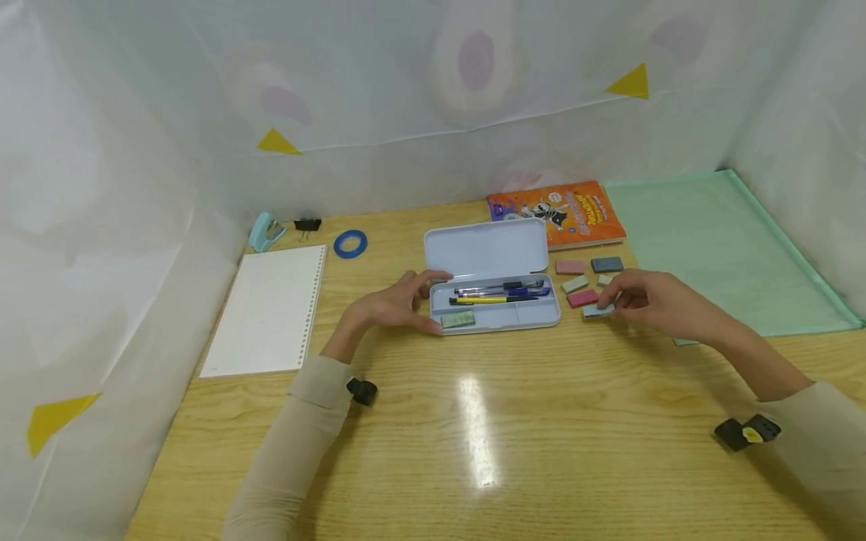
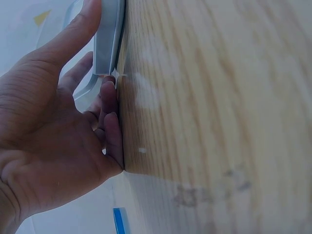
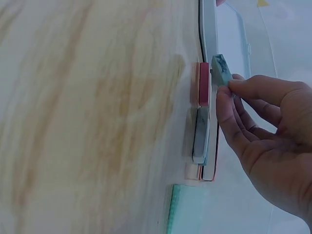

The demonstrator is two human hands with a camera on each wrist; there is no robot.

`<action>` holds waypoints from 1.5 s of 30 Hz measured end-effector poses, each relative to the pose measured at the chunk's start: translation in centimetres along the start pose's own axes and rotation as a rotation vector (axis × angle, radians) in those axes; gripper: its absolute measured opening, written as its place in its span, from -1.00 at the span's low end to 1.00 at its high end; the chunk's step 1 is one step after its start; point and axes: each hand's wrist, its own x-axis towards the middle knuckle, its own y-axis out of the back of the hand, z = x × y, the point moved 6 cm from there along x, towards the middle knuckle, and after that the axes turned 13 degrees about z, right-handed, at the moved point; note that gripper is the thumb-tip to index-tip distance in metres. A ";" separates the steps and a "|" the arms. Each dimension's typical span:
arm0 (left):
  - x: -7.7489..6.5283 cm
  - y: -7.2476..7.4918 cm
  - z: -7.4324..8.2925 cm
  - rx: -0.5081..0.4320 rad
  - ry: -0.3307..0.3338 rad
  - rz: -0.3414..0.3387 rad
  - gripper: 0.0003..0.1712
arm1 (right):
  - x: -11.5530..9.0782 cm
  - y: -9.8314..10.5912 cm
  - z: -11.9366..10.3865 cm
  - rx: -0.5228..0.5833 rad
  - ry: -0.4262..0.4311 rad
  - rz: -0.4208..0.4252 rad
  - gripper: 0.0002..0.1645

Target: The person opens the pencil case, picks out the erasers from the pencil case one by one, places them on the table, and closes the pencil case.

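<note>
A light blue pencil case [image 1: 494, 327] lies with its lid [image 1: 485, 248] raised. Inside are pens [image 1: 501, 291], a yellow-and-black pen [image 1: 490, 300] and a green eraser [image 1: 458, 320] in the front left compartment. My left hand [image 1: 395, 304] holds the case's left end, thumb at the front edge and a finger at the back; the thumb runs along its side in the left wrist view. Between thumb and fingertips, my right hand [image 1: 656, 300] pinches a blue-grey eraser [image 3: 222, 69] with dark smudges, just right of the case. A red-pink eraser [image 1: 583, 298] lies right behind it.
Behind the right hand lie a pink eraser [image 1: 570, 267], a dark blue one [image 1: 607, 264] and small pale ones. An orange book [image 1: 585, 225] and green mat [image 1: 704, 255] are beyond. At left are a notepad [image 1: 267, 312], stapler [image 1: 264, 232], binder clip [image 1: 307, 225] and blue tape [image 1: 361, 244].
</note>
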 end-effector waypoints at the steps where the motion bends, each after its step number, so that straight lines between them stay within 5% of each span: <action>1: 0.0 0.0 0.0 0.000 0.001 0.001 0.09 | 0.1 0.0 -0.1 0.005 0.015 0.002 -0.73; 6: 0.1 -0.1 0.0 0.002 0.000 0.000 0.08 | 0.4 -0.5 -0.2 0.031 0.069 -0.001 -0.72; 14: 0.2 -0.2 0.2 0.005 -0.010 -0.006 0.08 | 0.7 -0.1 0.0 -0.025 -0.019 -0.033 -0.76; 23: 0.0 0.0 0.0 0.004 0.007 0.003 0.09 | 1.8 0.2 -1.7 0.013 0.003 0.010 -0.79; 36: 0.0 0.1 -0.1 0.013 -0.010 0.007 0.08 | 6.7 -8.5 -7.2 0.214 0.101 -0.124 -0.66; 45: 0.0 0.0 -0.1 0.012 0.007 0.008 0.06 | 8.0 -12.9 -10.6 0.165 0.189 -0.205 -0.70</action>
